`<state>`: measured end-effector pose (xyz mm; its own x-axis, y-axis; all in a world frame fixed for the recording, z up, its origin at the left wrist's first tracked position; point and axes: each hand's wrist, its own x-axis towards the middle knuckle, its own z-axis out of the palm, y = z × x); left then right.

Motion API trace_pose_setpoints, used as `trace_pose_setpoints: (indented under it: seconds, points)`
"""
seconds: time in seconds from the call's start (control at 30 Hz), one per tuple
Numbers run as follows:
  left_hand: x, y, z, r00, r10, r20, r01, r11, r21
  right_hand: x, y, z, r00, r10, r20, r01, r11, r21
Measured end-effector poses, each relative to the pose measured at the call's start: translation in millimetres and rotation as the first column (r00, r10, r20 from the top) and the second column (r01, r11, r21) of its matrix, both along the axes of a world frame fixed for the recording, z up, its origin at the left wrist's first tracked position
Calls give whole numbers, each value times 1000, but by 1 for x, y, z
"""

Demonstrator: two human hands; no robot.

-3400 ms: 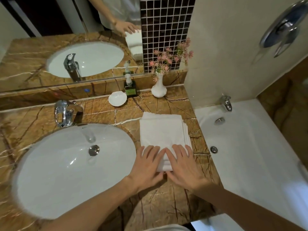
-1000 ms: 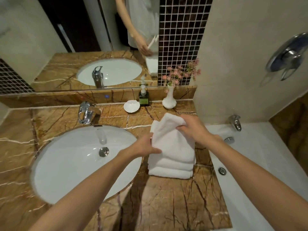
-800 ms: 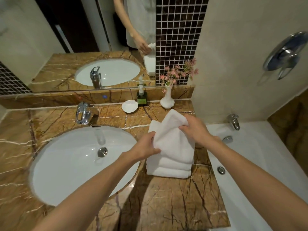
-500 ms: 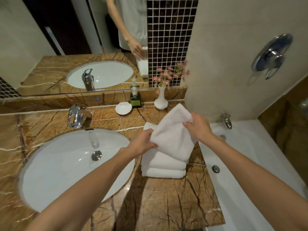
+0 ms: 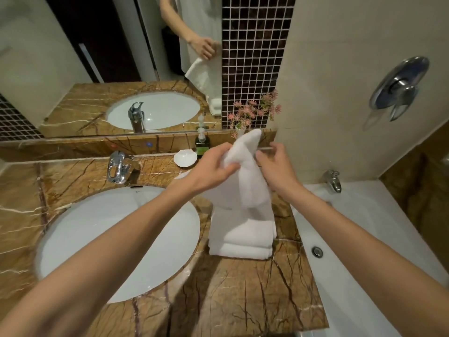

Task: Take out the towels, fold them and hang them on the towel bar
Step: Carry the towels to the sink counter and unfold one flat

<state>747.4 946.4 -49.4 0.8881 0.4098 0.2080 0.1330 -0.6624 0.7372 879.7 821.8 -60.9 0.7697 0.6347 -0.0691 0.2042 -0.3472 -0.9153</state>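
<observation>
My left hand (image 5: 213,171) is clamped on the towel (image 5: 247,183), fingers curled round a bunch of cloth just above frame centre. My right hand (image 5: 275,166) sits just beside it on the right, thumb against the cloth, fingertips pinching a thin edge of the same towel.

The towel is white & lifted. One corner pokes up past my hands, and the rest hangs down in front of the stack of folded towels (image 5: 240,242). Can't tell if the hanging end touches the stack or just overlaps it in view.

The stack lies on the brown marble tabletop (image 5: 230,300), centre-right, w/ a few layers showing at its near edge. Left of it, sunk in the tabletop, is the white oval sink (image 5: 116,239), w/ a chrome faucet (image 5: 117,166) behind it. Between the faucet & my hands, at the back, are a small white soap dish (image 5: 185,158) & a green pump bottle (image 5: 202,144). A vase of pink flowers (image 5: 245,114) stands behind the towel's raised corner, only the blooms showing.

Upper left of frame is the mirror (image 5: 48,57), reflecting a hand w/ the towel hanging from it. Right of the mirror is a strip of dark mosaic tile (image 5: 252,45).

On the right side of the frame is the white bathtub (image 5: 364,239), w/ its spout (image 5: 332,182) at the wall & a chrome shower control (image 5: 398,86) upper right.
</observation>
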Motion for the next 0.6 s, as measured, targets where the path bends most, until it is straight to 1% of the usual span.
trace_pose_setpoints:
  seconds: [0.1, 0.2, 0.27, 0.43, 0.6]
  points:
    - [-16, 6, 11, 998, 39, 41, -41, 998, 50, -29, 20, 18, 990, 131, -48, -128, 990, 49]
    - [-39, 13, 19, 999, 53, 10, -54, 997, 52, -50, 39, 31, 948, 257, -187, -252, 966, 49]
    - [-56, 16, 22, 998, 66, -16, -65, 996, 57, -64, 50, 37, 922, 328, -205, -329, 944, 28]
    - [-103, 24, 21, 983, 178, -34, -176, 983, 47, -109, 75, 41, 906, 374, -197, -386, 922, -24]
    - [-150, 35, 14, 940, 338, -38, -333, 937, 103, -158, 97, 40, 887, 410, -210, -417, 909, 12]
